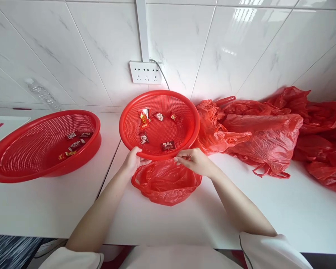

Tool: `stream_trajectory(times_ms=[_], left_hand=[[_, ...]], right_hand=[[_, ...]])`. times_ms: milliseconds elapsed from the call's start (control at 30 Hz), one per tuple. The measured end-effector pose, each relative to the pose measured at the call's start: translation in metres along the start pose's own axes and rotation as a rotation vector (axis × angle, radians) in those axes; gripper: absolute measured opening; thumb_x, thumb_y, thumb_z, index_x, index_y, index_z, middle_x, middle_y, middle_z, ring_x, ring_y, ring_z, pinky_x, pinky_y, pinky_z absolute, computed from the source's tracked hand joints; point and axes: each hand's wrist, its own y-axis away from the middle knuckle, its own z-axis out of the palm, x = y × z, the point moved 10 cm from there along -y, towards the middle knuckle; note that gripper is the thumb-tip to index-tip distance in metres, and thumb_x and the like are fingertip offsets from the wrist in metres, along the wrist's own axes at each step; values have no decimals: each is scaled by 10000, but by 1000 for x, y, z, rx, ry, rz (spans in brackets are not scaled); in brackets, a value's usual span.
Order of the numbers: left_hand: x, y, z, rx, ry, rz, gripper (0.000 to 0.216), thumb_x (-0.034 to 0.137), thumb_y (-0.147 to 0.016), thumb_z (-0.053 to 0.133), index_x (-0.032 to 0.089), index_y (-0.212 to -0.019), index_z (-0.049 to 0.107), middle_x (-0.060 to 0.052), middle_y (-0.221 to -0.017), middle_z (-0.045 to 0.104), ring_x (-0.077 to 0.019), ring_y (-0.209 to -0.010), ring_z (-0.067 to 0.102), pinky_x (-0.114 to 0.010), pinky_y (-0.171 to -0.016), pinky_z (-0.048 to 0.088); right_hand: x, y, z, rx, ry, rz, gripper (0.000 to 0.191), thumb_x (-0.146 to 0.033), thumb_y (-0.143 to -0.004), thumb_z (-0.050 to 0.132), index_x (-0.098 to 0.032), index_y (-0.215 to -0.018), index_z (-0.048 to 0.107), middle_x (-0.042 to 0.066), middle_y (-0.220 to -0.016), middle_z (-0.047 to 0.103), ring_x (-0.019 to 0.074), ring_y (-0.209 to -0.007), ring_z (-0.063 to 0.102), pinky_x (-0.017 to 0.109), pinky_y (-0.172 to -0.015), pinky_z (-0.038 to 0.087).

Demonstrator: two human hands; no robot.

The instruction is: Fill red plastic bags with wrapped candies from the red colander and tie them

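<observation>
A round red plastic basket (pixel 159 98) with perforated sides stands against the wall, holding several small wrapped candies (pixel 168 145). Just in front of its near rim lies a red plastic bag (pixel 168 192), its mouth spread open. My left hand (pixel 132 163) is closed at the bag's left upper edge, with the thumb against the basket rim. On the other side, my right hand (pixel 194 161) pinches the bag's right upper edge, index finger along the rim. The bag's edge is partly hidden inside both hands.
A second red basket (pixel 96 129) with several wrapped candies is at the left, beside a white tray (pixel 9 121) and a clear plastic bottle (pixel 43 95). Several filled red bags (pixel 263 130) lie along the right. A power socket (pixel 146 72) is on the tiled wall.
</observation>
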Motion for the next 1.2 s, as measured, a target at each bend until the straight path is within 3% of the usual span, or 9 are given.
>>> stream_trajectory(times_ms=[100, 200, 300, 433, 633, 767, 900, 1033, 1200], left_hand=[[-2, 4, -1, 3, 0, 67, 304, 285, -767, 532, 129, -1011, 626, -122, -1116, 688, -242, -944, 681, -357, -771, 596], [-3, 5, -7, 59, -37, 121, 335, 283, -735, 578, 125, -1028, 617, -119, -1081, 694, -257, -930, 683, -380, -738, 605], [-7, 2, -14, 76, -46, 123, 351, 274, -704, 615, 111, -1015, 613, -118, -1029, 705, -264, -905, 690, -380, -717, 608], [-14, -2, -25, 68, -14, 87, 370, 253, -686, 625, 103, -1025, 610, -110, -972, 718, -269, -867, 702, -409, -735, 604], [-20, -3, -27, 32, -11, 81, 374, 273, -717, 609, 92, -1044, 618, -112, -970, 724, -279, -864, 706, -425, -745, 604], [-25, -2, -24, 9, -44, 35, 397, 295, -717, 614, 84, -1052, 633, -124, -966, 726, -304, -898, 702, -428, -751, 601], [-25, 2, -19, -8, -44, 19, 471, 301, -721, 622, 76, -1134, 599, -137, -958, 727, -320, -892, 704, -446, -751, 597], [-19, 6, -15, -13, -27, 54, 488, 271, -734, 617, 126, -1195, 550, -106, -979, 725, -314, -920, 699, -456, -764, 599], [-13, 6, -17, 14, -32, 81, 431, 249, -731, 608, 141, -1146, 559, -93, -1044, 710, -300, -963, 686, -440, -775, 605]], right_hand=[[4, -5, -30, 110, 59, 129, 336, -475, -924, 480, -208, -832, 662, 12, -748, 703, 142, -661, 638, 252, -647, 463], [5, -14, -64, 280, 278, 234, 277, -458, -905, 507, -231, -894, 667, 26, -802, 712, 175, -705, 640, 281, -641, 450], [8, -23, -79, 390, 446, 337, 241, -416, -899, 519, -236, -952, 669, 54, -877, 720, 228, -807, 655, 325, -674, 455], [14, -36, -67, 389, 445, 328, 230, -388, -918, 492, -242, -1001, 649, 55, -917, 716, 239, -855, 665, 339, -696, 473], [9, -51, -34, 232, 436, 42, 225, -210, -947, 427, -183, -1043, 628, 95, -1055, 658, 190, -985, 626, 279, -852, 468], [28, -56, -23, 182, 564, 88, 280, -244, -936, 471, -158, -1184, 571, 130, -1111, 624, 228, -1075, 584, 321, -909, 452], [47, -64, 2, 77, 713, 137, 570, -375, -856, 620, -115, -1334, 450, 194, -1183, 608, 317, -1156, 545, 449, -1003, 379], [54, -68, 16, 3, 739, 148, 312, -253, -922, 493, -140, -1206, 554, 177, -1081, 667, 299, -1023, 623, 395, -855, 451], [44, -61, 1, -11, 602, 116, 213, -327, -916, 510, -190, -983, 658, 88, -857, 708, 221, -801, 664, 295, -688, 453]])
